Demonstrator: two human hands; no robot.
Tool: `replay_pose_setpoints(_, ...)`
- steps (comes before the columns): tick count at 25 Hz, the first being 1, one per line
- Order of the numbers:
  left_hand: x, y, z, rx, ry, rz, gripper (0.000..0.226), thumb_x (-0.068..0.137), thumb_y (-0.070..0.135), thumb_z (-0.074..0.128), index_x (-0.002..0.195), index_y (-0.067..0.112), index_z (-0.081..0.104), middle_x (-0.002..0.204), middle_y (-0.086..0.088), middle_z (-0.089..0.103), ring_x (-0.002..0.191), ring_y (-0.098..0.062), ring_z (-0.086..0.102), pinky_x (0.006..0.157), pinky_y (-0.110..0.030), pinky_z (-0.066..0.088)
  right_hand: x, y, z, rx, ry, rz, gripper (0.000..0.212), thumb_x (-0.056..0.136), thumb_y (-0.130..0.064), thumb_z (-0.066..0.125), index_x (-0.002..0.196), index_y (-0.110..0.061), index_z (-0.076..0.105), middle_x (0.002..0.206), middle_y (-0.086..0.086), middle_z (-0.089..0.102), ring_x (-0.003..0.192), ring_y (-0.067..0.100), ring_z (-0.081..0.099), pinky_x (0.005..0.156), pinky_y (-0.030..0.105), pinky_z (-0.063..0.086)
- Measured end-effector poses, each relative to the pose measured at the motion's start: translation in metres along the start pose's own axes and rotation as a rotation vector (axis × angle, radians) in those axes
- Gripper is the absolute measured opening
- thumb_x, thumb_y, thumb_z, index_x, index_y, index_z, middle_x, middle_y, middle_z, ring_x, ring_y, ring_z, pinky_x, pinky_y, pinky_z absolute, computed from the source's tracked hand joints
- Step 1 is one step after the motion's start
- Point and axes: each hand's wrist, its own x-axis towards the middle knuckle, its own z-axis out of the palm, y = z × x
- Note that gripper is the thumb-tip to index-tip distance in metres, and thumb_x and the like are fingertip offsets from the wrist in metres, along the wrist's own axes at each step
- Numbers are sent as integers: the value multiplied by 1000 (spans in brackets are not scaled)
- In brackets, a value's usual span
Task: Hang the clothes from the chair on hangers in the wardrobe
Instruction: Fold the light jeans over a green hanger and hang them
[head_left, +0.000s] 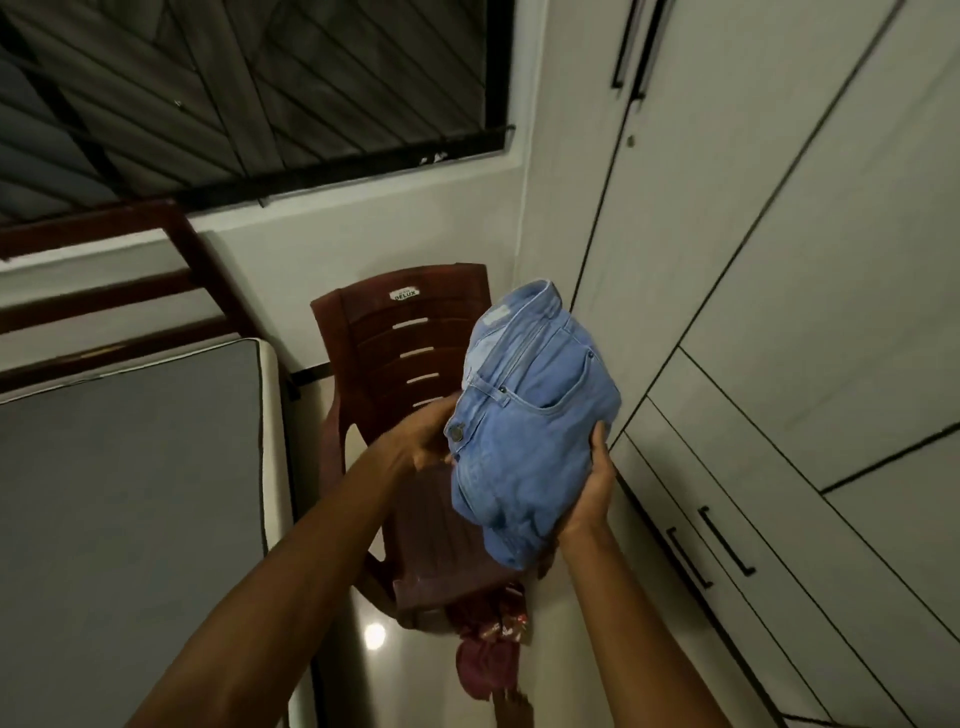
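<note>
White wardrobe (779, 312) doors stand shut on my right, no hanger in sight. I've got the folded jeans (530, 415) up over the brown chair (405, 353), left hand (423, 441) gripping the button edge, right hand (592, 493) cupping underneath. Waistband points far, towards the wall. Maroon cloth (485, 660) droops off the near seat edge. Mattress (130, 493) sits left.

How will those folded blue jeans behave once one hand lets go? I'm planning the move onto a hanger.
The jeans are probably floppy: the bundle bulges and sags between the left hand and right hand. Released on one side, the folds would likely drop open. Thick denim suggests some weight, and its rough weave should not slip easily.
</note>
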Motion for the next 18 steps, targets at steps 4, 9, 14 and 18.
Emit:
replay_pose_setpoints(4, -39, 12, 49, 354, 1, 85, 19, 103, 26, 52, 97, 12, 64, 83, -4, 73, 79, -21, 68, 74, -34, 60, -54, -26, 4, -12, 12, -132, 59, 105, -48, 44, 149, -9, 49, 150, 19, 51, 140, 37, 47, 118, 50, 34)
replay_pose_setpoints(9, -68, 7, 99, 1207, -81, 219, 36, 94, 34, 70, 114, 4, 67, 108, -7, 70, 91, -22, 64, 81, -34, 55, -107, -25, -40, 125, 138, -205, 58, 104, -49, 44, 149, -12, 49, 149, 18, 52, 138, 39, 49, 117, 53, 35)
replay_pose_setpoints(14, -102, -40, 151, 1212, -322, 396, 42, 73, 44, 77, 103, 16, 70, 98, -1, 72, 79, -10, 65, 69, -25, 54, -183, -4, -107, 215, 359, -300, 47, 103, -33, 43, 142, -11, 56, 136, 18, 62, 127, 37, 57, 110, 51, 44)
replay_pose_setpoints(18, -117, -127, 208, 1280, -654, 255, 42, 60, 19, 76, 101, 10, 72, 92, -6, 76, 82, -22, 73, 81, -42, 61, -254, 5, -162, 272, 515, -374, 44, 100, -26, 37, 93, -14, 79, 105, 14, 69, 91, 30, 72, 80, 37, 59)
